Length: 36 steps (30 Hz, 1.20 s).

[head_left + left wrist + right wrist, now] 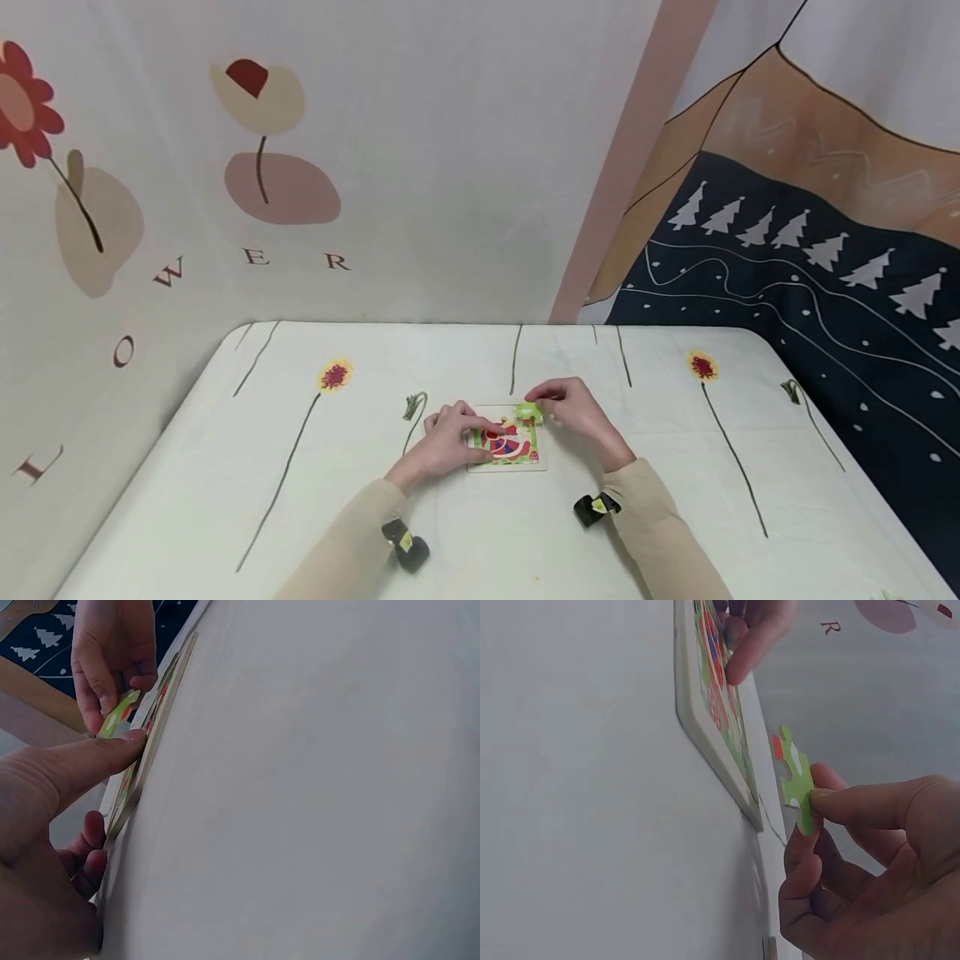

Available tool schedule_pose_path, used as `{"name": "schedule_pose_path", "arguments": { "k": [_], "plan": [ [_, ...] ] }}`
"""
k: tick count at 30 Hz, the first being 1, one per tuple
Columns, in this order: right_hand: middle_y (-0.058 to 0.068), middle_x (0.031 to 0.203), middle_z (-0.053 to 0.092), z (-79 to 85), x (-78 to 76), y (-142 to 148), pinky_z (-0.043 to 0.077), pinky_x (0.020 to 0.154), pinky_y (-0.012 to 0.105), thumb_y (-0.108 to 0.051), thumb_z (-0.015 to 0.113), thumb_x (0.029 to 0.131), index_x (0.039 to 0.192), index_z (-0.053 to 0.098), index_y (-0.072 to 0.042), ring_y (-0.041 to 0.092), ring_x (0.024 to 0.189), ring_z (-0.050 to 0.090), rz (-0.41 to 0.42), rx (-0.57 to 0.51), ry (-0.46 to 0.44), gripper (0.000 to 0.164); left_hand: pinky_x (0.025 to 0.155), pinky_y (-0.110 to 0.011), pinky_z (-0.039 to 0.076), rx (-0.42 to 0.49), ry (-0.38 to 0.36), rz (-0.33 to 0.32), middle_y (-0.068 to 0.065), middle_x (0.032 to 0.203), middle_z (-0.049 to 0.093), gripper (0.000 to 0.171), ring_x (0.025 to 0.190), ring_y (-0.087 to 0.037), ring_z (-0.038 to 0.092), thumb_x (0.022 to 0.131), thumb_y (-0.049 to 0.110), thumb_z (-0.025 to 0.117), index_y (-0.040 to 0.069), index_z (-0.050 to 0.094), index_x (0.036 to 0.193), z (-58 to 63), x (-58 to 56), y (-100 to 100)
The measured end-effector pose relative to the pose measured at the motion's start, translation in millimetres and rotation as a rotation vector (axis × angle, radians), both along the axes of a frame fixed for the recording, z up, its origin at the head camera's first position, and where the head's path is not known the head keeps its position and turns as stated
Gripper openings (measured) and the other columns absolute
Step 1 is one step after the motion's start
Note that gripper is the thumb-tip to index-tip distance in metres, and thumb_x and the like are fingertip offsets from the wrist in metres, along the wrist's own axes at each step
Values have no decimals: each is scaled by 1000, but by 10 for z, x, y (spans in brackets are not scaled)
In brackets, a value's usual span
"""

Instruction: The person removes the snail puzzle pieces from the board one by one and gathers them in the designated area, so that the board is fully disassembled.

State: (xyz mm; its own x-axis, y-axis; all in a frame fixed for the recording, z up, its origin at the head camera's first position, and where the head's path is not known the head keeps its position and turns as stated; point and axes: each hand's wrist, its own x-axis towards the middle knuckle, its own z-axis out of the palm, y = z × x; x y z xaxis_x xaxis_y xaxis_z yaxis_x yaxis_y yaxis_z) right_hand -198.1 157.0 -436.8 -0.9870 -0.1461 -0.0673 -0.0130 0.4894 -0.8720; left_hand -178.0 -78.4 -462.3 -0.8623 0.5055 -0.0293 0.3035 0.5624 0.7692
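A person's right hand (573,410) pinches a green jigsaw piece (799,780) between thumb and finger. The piece has bumpy edges, white patches and a bit of red on it. It is held up off the table, by the far right corner of the jigsaw puzzle (507,468).

The puzzle lies flat on the white tablecloth (487,542), between the two hands. It has a pale rim, and its picture is red, blue and green.

The left hand (446,442) is at the left side of the puzzle. Its thumb and a finger reach out straight and touch the picture, and it does not grip anything.

Both arms have tan sleeves (660,521), and each wrist wears a small black camera (405,546). On the tablecloth, a yellow and red flower (333,375) is printed on the left, and another is on the right.
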Motion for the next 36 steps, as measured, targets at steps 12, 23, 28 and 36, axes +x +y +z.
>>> {"name": "schedule_pose_path", "arguments": {
  "k": [12, 23, 28, 36],
  "plan": [
    [12, 97, 68, -3, 39, 239, 42, 61, 29, 4, 59, 90, 97, 73, 2, 17, 74, 54, -44, -7, 42, 15, 93, -54, 13, -3, 12, -2, 4, 95, 45, 34, 88, -19, 36, 78, 18, 80, 23, 74, 111, 23, -5, 6],
    [14, 99, 67, 10, 72, 402, 43, 63, 29, 4, 58, 91, 97, 71, 4, 20, 81, 55, -23, 9, 60, 15, 93, -53, 12, 4, 8, -1, 3, 94, 45, 33, 88, -19, 36, 78, 19, 80, 24, 74, 111, -1, -9, 9],
    [13, 100, 67, 14, 69, 514, 44, 73, 33, 4, 56, 91, 98, 71, 3, 22, 86, 57, -27, 26, 54, 16, 94, -54, 12, 7, 6, 0, 3, 95, 45, 33, 89, -19, 36, 78, 19, 80, 23, 74, 110, -6, -5, 7],
    [15, 100, 67, 21, 90, 676, 43, 75, 35, 4, 56, 92, 99, 70, 4, 24, 87, 58, -32, 71, 75, 16, 94, -54, 12, 12, 6, -6, 4, 95, 45, 33, 89, -19, 36, 78, 20, 80, 24, 74, 111, -25, -9, 0]
  ]
}}
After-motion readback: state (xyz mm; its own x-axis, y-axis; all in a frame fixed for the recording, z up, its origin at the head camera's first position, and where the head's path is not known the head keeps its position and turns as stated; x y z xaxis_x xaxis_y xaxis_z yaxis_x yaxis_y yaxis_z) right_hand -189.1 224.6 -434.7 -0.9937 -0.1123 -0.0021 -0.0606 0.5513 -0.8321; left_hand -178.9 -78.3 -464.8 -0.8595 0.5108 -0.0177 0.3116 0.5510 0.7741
